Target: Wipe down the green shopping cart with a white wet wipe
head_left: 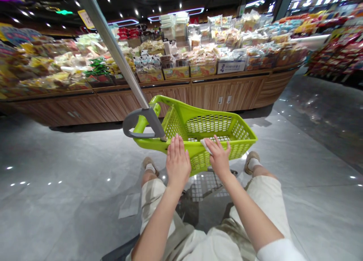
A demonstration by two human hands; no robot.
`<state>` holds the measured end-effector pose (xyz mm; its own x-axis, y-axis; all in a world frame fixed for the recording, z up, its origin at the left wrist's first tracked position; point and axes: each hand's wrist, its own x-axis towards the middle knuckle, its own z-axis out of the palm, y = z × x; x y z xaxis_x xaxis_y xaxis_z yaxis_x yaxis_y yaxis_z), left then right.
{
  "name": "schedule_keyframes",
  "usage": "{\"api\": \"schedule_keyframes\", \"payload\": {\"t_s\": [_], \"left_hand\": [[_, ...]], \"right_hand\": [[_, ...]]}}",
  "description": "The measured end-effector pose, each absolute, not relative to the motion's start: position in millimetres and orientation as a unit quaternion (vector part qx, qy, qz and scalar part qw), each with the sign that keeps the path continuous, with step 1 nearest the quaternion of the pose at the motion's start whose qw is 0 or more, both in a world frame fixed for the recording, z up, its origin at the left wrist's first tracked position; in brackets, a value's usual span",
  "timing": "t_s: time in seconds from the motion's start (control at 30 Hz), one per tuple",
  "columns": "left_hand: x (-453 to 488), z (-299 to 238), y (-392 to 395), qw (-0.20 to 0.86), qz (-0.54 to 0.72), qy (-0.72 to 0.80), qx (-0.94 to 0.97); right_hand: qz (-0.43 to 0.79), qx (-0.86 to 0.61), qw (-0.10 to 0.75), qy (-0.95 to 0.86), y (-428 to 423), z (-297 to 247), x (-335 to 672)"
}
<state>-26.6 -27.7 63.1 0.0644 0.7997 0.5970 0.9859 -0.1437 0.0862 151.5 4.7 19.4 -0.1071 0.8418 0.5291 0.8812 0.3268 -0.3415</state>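
Observation:
A lime-green plastic shopping cart basket (210,113) with perforated walls stands in front of me. My left hand (178,161) lies flat on the near side of the basket, fingers stretched out and touching its rim. My right hand (219,155) is at the rim farther right, with a white wipe or tissue (206,145) under its fingers, pressed against the near wall. Some of its fingers are raised. At the cart's left end a grey looped bracket (143,125) joins a metal pole (119,57) that rises to the upper left.
My legs in pale shorts spread to either side of the cart's lower wire rack (202,185). Behind the cart runs a wood-front display counter (170,91) stacked with packaged snacks. A red-packaged display (337,53) stands at right. The grey tiled floor (70,174) is glossy.

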Motion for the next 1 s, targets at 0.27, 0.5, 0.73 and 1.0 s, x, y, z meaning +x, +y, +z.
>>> {"api": "schedule_keyframes", "payload": {"t_s": [0.27,0.5,0.73,1.0], "left_hand": [[-17.6,62.0,-29.1,0.170,-0.270,-0.631,-0.707],[-22.9,61.3,-28.1,0.171,-0.261,-0.631,-0.710],[-23.1,61.4,-27.0,0.166,-0.264,-0.637,-0.705],[-22.2,58.1,-26.4,0.181,-0.278,-0.622,-0.709]], "right_hand": [[0.007,-0.613,0.377,-0.694,-0.3,28.3,128.6],[0.036,-0.523,0.355,-0.774,-4.7,50.8,90.2],[-0.022,-0.659,0.344,-0.668,4.8,9.7,180.6],[0.068,-0.529,0.389,-0.751,-2.8,52.6,78.4]]}}
